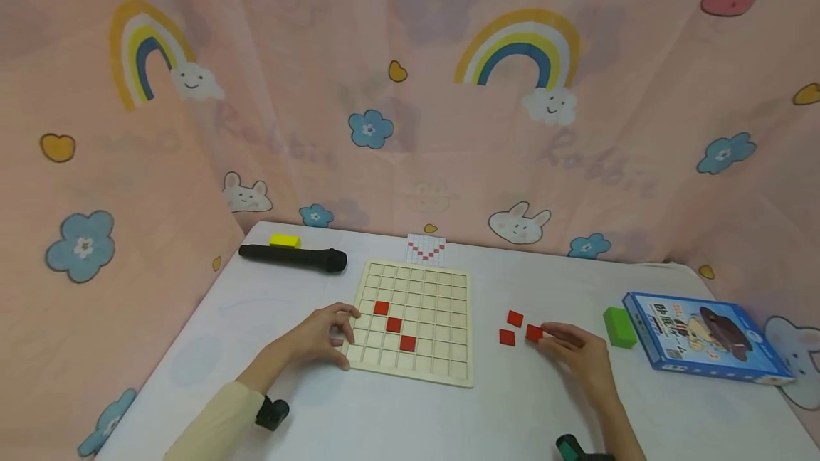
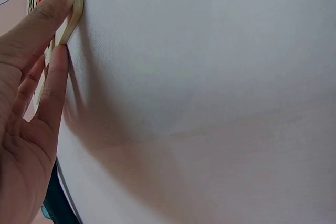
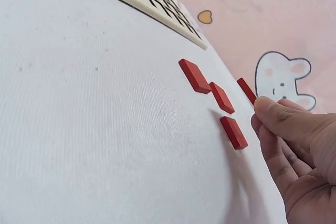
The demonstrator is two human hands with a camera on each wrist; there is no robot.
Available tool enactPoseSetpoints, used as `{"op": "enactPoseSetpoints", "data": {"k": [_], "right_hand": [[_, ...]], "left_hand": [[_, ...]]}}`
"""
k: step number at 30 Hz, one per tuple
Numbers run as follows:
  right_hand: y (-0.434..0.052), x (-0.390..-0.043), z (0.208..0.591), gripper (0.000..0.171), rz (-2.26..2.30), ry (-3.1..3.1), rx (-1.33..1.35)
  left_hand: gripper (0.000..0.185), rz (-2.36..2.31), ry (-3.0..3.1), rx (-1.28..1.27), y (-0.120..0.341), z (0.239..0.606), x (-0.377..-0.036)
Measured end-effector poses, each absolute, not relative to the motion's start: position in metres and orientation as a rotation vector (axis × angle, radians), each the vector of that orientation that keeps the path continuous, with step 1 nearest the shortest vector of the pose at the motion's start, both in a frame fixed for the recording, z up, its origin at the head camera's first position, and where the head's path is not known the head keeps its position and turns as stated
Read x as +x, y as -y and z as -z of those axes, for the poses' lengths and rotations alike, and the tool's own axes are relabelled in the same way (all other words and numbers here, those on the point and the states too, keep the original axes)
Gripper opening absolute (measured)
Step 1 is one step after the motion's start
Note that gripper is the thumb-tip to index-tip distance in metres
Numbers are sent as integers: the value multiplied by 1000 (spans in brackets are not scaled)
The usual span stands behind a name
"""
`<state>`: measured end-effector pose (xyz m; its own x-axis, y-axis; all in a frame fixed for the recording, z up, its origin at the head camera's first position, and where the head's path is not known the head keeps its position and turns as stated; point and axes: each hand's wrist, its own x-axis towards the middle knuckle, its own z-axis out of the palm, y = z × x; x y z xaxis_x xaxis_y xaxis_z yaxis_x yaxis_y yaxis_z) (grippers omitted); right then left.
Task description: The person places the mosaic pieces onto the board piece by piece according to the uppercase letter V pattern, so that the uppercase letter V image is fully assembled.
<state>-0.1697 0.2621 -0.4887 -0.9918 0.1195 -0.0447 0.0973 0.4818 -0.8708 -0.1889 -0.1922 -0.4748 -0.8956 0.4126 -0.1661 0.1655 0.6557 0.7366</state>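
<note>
Our right hand (image 1: 579, 358) is pinching a red tile (image 3: 247, 91); our loose-fingered left hand (image 1: 317, 335) is touching the grid board (image 1: 442, 322).

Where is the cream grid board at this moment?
In the head view, the grid board lies on the white table below the picture's centre, with the person's left hand at its left edge and loose red tiles to its right.

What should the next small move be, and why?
Perhaps set the tile pinched by the right hand on the board, one cell diagonally down-right of the lowest placed tile: three descend that way, like the red V on the card.
</note>
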Motion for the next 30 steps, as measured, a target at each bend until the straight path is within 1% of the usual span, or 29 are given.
{"op": "enactPoseSetpoints", "data": {"k": [8, 21, 30], "right_hand": [[-235, -180, 485, 38, -1661, 2627, -110], [-186, -200, 481, 32, -1704, 2621, -97], [-160, -212, 480, 33, -1810, 2566, -64]], "left_hand": [[32, -1106, -2538, 472, 193, 475, -190], [32, -1082, -2554, 514, 192, 474, -189], [32, -1110, -2534, 472, 194, 476, -190]]}}
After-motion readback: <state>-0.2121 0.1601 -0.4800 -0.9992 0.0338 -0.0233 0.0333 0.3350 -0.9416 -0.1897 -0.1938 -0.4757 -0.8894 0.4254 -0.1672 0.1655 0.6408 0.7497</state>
